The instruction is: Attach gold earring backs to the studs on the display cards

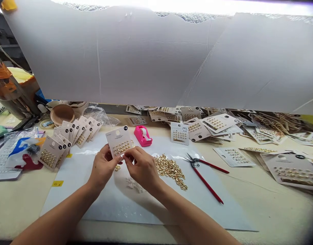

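Note:
My left hand (103, 167) grips a white earring card (119, 140) by its lower left edge, thumb in front. Rows of small gold earrings run across the card, and a round black sticker marks its top right corner. At the card's lower right, my right hand (142, 166) is closed in a pinch; whatever sits between its fingertips is too small or hidden to make out. Beneath the hands, a few gold rings (117, 168) and a small heap of clear or white bits (135, 184) lie on the white sheet (107, 211). Gold pieces (170, 170) are piled right of my right hand.
Red-handled pliers (207, 182) lie open on the right. A pink tape dispenser (143, 136) stands behind the hands. Filled earring cards (78, 131) fan out at left; many more cards (220, 122) are heaped at back right. A white board (156, 58) rises behind.

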{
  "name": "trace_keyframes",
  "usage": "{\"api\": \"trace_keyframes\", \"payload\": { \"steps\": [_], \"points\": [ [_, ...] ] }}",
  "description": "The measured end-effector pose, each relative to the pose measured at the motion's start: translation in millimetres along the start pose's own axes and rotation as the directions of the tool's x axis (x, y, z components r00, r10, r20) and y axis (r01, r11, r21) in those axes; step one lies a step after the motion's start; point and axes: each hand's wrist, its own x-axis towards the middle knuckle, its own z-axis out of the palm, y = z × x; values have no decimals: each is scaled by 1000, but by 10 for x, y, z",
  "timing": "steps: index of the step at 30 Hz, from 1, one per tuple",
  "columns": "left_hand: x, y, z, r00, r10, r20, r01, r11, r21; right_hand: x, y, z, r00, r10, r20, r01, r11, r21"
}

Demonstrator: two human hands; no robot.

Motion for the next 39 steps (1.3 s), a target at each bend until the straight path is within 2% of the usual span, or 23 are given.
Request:
{"api": "trace_keyframes", "payload": {
  "steps": [6, 9, 12, 14, 16, 18, 19, 20, 22, 23, 25, 27, 31, 34, 36, 39],
  "points": [
    [-22, -20, 22, 997, 60, 55, -65, 994, 93, -19, 28, 13, 1000, -6, -7, 6, 999, -45],
    [-6, -13, 12, 998, 26, 55, -29, 998, 63, -36, 47, 26, 999, -43, -21, 43, 999, -22],
    [29, -10, -25, 998, -40, 41, 42, 999, -30, -30, 69, -11, 998, -56, -30, 58, 995, 78],
    [50, -6, -51, 995, -87, 42, 91, 991, -102, 2, 106, -73, 998, 11, -62, 0, 985, 172],
    [64, 9, -68, 991, -116, 64, 125, 981, -148, 54, 172, -141, 977, 191, -97, -157, 948, 278],
    [67, 35, -72, 985, -119, 122, 138, 977, -163, 110, 254, -187, 906, 423, -20, -375, 823, 426],
    [65, 48, -70, 981, -112, 161, 139, 977, -161, 133, 292, -196, 860, 501, 94, -475, 721, 504],
    [61, 60, -67, 975, -100, 200, 133, 979, -156, 151, 321, -196, 813, 527, 249, -563, 600, 568],
    [48, 71, -64, 964, -66, 258, 105, 985, -140, 167, 340, -180, 726, 403, 558, -687, 375, 623],
    [42, 70, -64, 960, -51, 276, 90, 987, -130, 168, 330, -169, 694, 298, 656, -720, 299, 626],
    [33, 57, -69, 952, -34, 303, 70, 991, -111, 161, 282, -153, 665, 117, 737, -741, 218, 635],
    [31, 42, -75, 945, -34, 325, 70, 993, -100, 151, 222, -150, 675, 23, 738, -727, 192, 659],
    [43, 41, -75, 935, -30, 354, 70, 993, -100, 132, 155, -148, 720, -25, 694, -679, 180, 711],
    [47, 40, -65, 936, -37, 351, 70, 994, -82, 113, 152, -134, 745, 22, 667, -651, 246, 718],
    [43, 22, -53, 960, -52, 277, 70, 996, -53, 99, 153, -125, 792, 111, 600, -593, 371, 715],
    [29, -17, -26, 992, -55, 114, 57, 998, -15, 75, 138, -118, 912, 204, 356, -396, 663, 636]
  ]
}}
